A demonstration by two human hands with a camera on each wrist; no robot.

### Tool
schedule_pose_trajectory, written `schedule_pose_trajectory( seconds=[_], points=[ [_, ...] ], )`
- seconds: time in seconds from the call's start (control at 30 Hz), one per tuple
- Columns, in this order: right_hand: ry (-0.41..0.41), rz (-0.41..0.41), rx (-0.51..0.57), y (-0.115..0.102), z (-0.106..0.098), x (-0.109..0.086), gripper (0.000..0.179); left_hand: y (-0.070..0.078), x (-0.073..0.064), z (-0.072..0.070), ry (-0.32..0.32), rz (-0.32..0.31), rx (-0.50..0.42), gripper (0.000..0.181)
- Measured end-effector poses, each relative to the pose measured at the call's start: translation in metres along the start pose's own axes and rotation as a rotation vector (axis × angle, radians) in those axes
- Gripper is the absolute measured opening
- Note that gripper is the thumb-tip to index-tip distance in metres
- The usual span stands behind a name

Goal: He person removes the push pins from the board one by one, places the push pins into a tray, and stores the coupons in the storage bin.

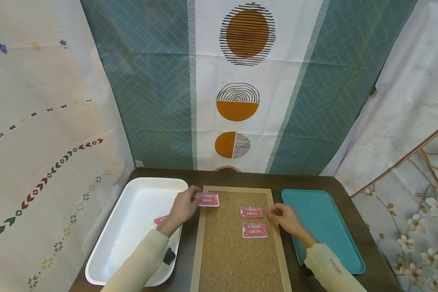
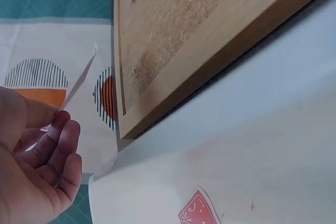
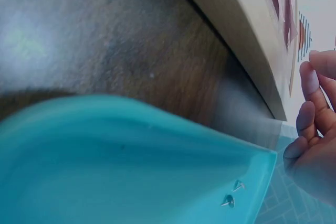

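My left hand [image 1: 184,205] pinches a pink paper coupon [image 1: 208,199] between thumb and fingertips, above the upper left corner of the corkboard [image 1: 226,259]. Edge-on, the same coupon [image 2: 81,80] shows as a thin strip in the left wrist view. Two more pink coupons lie on the cork toward the right, an upper coupon [image 1: 251,212] and a lower coupon [image 1: 254,230]. Beside the board's right frame is my right hand [image 1: 286,219], its thumb and index fingertips close together; I cannot tell if something small is between them.
On the left stands a white tray [image 1: 111,227] with another pink coupon [image 2: 199,208] in it. A teal tray [image 1: 323,227] lies on the right, with thumbtacks [image 3: 229,201] near its far end. Both trays and the board share a dark wooden table [image 1: 246,177]; curtains hang around it.
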State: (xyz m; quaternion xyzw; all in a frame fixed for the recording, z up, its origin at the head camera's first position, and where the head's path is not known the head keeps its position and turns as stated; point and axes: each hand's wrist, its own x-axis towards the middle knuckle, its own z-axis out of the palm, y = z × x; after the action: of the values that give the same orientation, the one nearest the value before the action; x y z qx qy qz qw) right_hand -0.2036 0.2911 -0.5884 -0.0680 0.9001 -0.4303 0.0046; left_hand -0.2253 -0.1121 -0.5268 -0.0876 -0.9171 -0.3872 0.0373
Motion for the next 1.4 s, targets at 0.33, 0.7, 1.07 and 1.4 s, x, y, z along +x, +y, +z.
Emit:
schedule_pose_trajectory(
  seconds=[0.33,0.7,1.07,1.4],
  points=[
    [0.012,0.031,-0.012,0.008,-0.008,-0.003,0.007,-0.005,-0.005,-0.007,0.015,-0.036,-0.004,0.028],
    [0.010,0.050,-0.051,0.020,-0.017,-0.006,0.012,-0.016,-0.006,-0.015,0.023,-0.056,0.021,0.029],
    [0.035,0.066,-0.085,0.023,-0.027,-0.010,0.005,-0.024,-0.010,-0.024,0.018,-0.103,-0.004,0.033],
    [0.049,0.046,-0.103,0.027,-0.032,-0.012,0.008,-0.038,-0.017,-0.038,0.037,-0.124,0.042,0.033]
  ],
)
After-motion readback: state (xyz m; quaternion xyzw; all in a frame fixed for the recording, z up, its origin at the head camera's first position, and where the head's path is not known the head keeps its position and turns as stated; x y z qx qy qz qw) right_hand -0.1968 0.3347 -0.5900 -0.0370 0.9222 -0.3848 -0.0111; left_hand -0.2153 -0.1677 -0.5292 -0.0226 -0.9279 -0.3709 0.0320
